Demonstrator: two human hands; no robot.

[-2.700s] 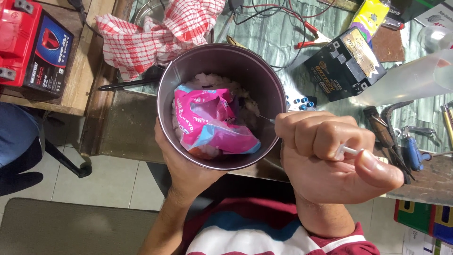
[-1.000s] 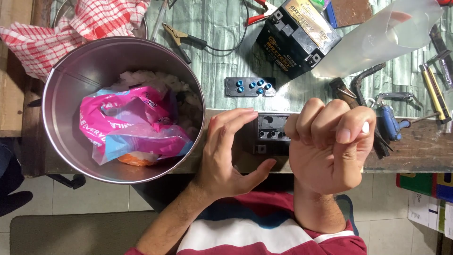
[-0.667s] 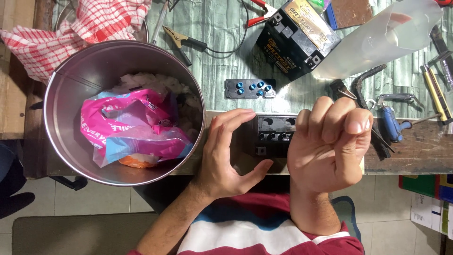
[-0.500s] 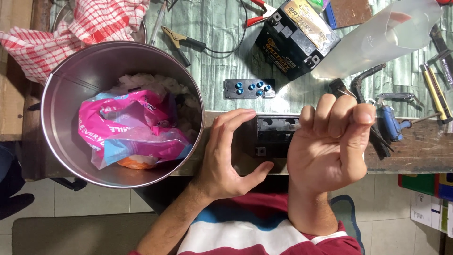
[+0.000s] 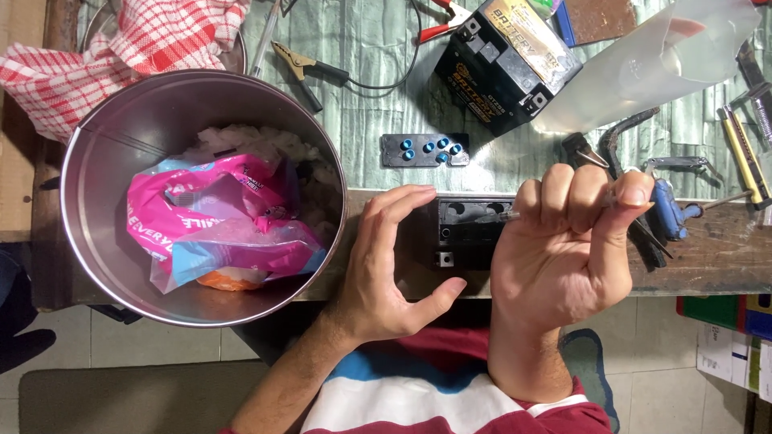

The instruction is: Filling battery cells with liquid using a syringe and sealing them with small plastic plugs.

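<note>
Fingers of right hand (image 5: 567, 261) curled into a loose fist, thumb tip pressed on the end of a thin clear syringe-like tool (image 5: 555, 210) that runs under the fingertips. Its tip points left, over the small black battery (image 5: 466, 233) just below-left of the fingers. Left hand (image 5: 394, 265) spread open, fingers resting against the battery's left side, thumb underneath, gripping nothing. Left of that hand, touching the tabletop (image 5: 378, 96) edge: steel bin (image 5: 96, 161) with pink plastic bag (image 5: 217, 225) inside. Beyond the fingers: black cap strip with blue plugs (image 5: 425, 150), larger black battery (image 5: 508, 58).
</note>
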